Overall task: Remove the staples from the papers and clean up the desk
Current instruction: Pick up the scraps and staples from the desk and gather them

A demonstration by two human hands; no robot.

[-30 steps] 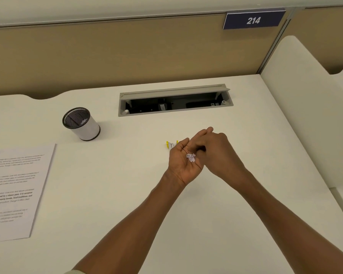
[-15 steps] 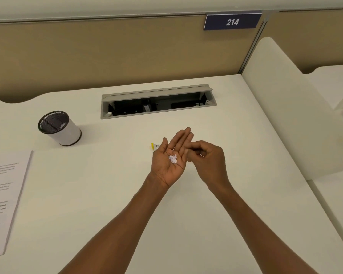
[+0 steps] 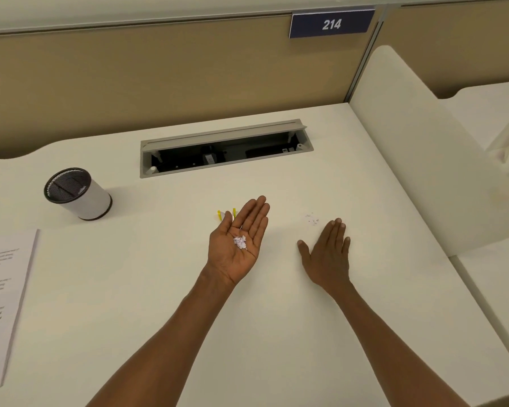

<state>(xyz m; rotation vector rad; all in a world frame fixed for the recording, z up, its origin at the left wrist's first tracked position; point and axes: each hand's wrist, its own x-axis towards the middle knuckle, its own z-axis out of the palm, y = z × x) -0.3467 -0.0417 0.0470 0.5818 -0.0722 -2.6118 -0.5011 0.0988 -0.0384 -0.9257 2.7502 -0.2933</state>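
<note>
Small pile of pale paper bits and staples (image 3: 240, 242) cupped in upturned left hand (image 3: 237, 245), fingers straight, relaxed, over desk (image 3: 159, 289) middle. More tiny scraps (image 3: 312, 220) loose on desk just beyond right hand (image 3: 327, 257), palm down, fingers straight and together. Yellow staple remover (image 3: 226, 214) partly hidden behind left fingertips. Printed papers (image 3: 3, 304) at left edge. Mesh cup (image 3: 76, 193) near back left. Open cable tray (image 3: 225, 149) by back edge, tan partition (image 3: 130, 77) with "214" sign (image 3: 331, 24) behind.
</note>
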